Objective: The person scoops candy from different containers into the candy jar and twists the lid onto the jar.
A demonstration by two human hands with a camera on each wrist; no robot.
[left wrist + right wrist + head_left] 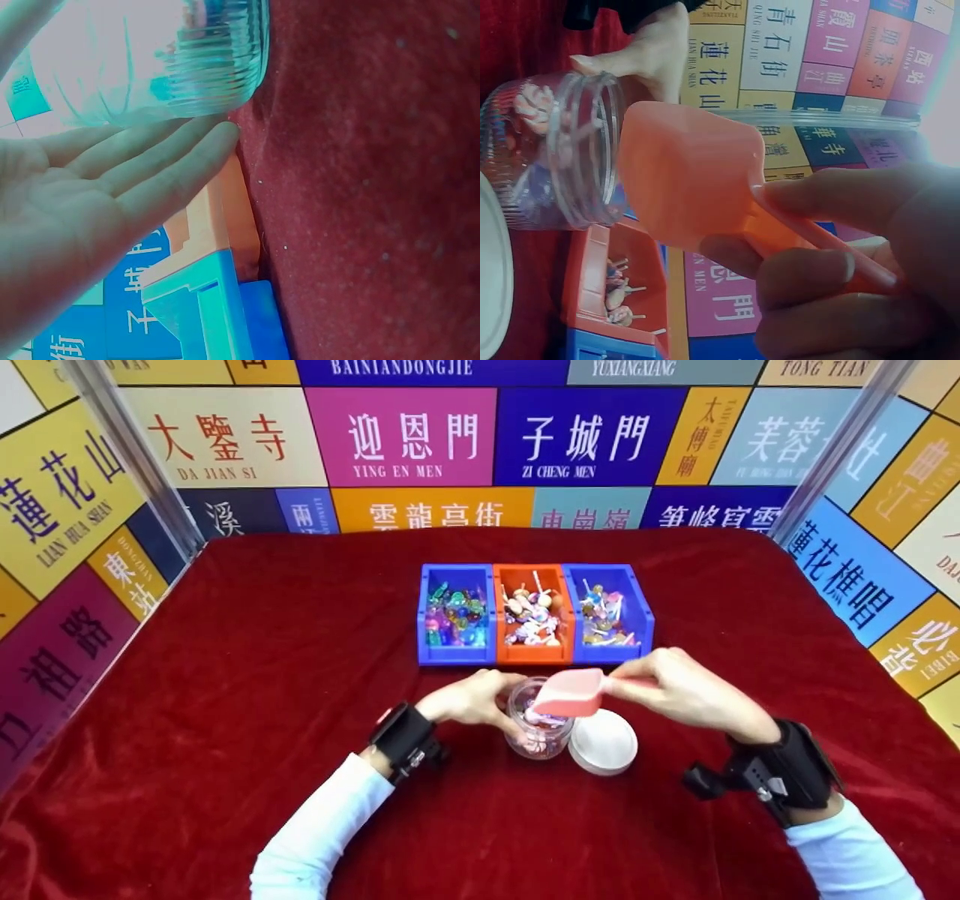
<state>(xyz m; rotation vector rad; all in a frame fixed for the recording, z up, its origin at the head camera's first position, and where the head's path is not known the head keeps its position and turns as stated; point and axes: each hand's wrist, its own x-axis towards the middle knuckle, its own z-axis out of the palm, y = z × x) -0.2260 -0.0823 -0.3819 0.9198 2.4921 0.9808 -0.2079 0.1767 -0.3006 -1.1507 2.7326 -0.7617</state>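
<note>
A clear ribbed plastic jar (537, 745) stands on the red cloth with wrapped candies inside, among them a red-and-white swirl lollipop. My left hand (476, 699) holds the jar from the left, thumb on the near side and fingers along the far side; in the left wrist view those fingers (161, 169) lie fairly straight beside the wall. My right hand (686, 690) grips the handle of a pink scoop (690, 172), its bowl tilted over the jar's open mouth. Whether candy is in the scoop is hidden. A white lid (603, 744) lies right of the jar.
Behind the jar stand three joined bins: a left blue bin (456, 655) with colourful glassy pieces, an orange bin (534, 655) with lollipops, and a right blue bin (613, 652) with more lollipops. A wall of lettered panels (420, 435) rises behind the red cloth (300, 660).
</note>
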